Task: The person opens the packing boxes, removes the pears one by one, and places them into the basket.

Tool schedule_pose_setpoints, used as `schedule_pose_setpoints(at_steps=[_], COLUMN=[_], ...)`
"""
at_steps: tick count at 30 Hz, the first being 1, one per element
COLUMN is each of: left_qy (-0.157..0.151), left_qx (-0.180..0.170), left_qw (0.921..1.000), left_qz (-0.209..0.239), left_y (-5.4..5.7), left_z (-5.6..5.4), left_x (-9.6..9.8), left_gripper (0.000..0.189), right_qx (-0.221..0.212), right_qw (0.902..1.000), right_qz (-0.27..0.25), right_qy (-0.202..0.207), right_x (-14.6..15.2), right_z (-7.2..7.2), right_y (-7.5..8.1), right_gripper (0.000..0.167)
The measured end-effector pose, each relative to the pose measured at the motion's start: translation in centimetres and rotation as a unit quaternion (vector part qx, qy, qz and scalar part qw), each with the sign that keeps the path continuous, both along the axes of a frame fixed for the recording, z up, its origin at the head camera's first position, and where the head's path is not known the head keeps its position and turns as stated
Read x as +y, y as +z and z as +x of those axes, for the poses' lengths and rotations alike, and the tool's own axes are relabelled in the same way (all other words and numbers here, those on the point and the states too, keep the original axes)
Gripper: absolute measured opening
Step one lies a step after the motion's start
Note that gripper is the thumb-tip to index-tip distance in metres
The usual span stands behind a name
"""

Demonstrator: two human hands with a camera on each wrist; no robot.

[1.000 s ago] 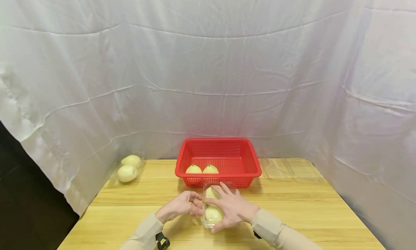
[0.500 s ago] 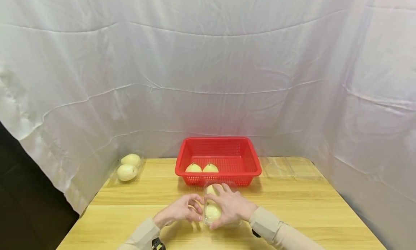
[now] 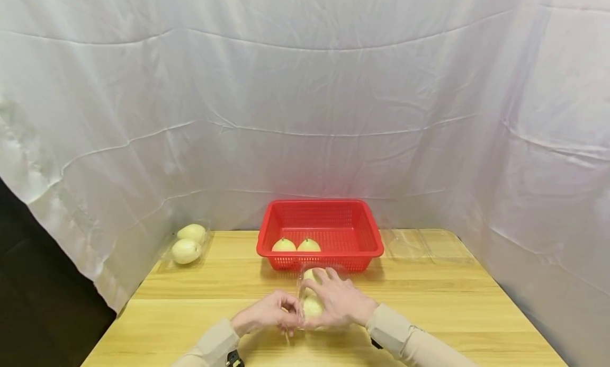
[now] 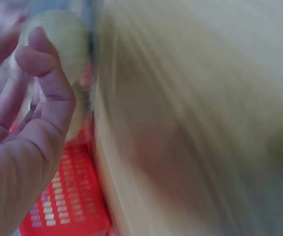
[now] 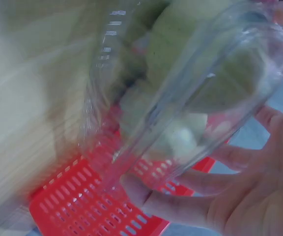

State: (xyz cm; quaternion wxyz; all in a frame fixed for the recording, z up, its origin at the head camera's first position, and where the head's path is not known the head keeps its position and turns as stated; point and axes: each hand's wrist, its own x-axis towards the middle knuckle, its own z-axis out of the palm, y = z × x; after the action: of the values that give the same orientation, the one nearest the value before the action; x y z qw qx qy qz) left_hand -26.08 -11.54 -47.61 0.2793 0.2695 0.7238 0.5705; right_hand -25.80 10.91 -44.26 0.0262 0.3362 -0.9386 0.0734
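A clear plastic clamshell box lies lengthwise in front of the red basket, with two pale yellow pears inside. Over its top spreads my right hand, its extended fingers pressing on the lid and its thumb near the front end. At the near left corner my left hand pinches the box's edge between thumb and forefinger. The right wrist view shows the box's clear wall tilted across the picture and fingertips touching its edge. Motion blurs the left wrist view, where a pear shows behind the fingers.
A red perforated basket stands behind the box, holding two pears. Two more pears sit in a clear box at the far left. An open clear container lies at the far right. White cloth hangs behind.
My left hand has come in to the box's near left corner, its fingers closing on the edge. My right hand stays on the lid, its thumb shifted slightly.
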Motion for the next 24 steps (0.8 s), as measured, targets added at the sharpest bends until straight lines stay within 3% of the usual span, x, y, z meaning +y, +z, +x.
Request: schedule_pose_setpoints(at_steps=[3, 12, 20, 24], left_qy=[-0.013, -0.010, 0.040, 0.095], left_qx=[-0.002, -0.004, 0.019, 0.031], left_qw=[0.9999, 0.9999, 0.9990, 0.9950], left_qz=[0.003, 0.004, 0.008, 0.001], left_y=[-0.1, -0.3, -0.1, 0.1], left_z=[0.0, -0.4, -1.0, -1.3], left_x=[0.2, 0.0, -0.3, -0.4], left_gripper=[0.024, 0.020, 0.024, 0.022], right_qx=[-0.013, -0.028, -0.016, -0.019], right_qw=[0.9998, 0.9995, 0.9999, 0.9998], right_qz=[-0.016, -0.010, 0.000, 0.006], right_qy=[0.002, 0.001, -0.003, -0.005], right_x=[0.0, 0.1, 0.3, 0.3], right_z=[-0.1, -0.1, 0.0, 0.2], right_y=[0.1, 0.2, 0.0, 0.1], right_gripper=[0.078, 0.084, 0.087, 0.087])
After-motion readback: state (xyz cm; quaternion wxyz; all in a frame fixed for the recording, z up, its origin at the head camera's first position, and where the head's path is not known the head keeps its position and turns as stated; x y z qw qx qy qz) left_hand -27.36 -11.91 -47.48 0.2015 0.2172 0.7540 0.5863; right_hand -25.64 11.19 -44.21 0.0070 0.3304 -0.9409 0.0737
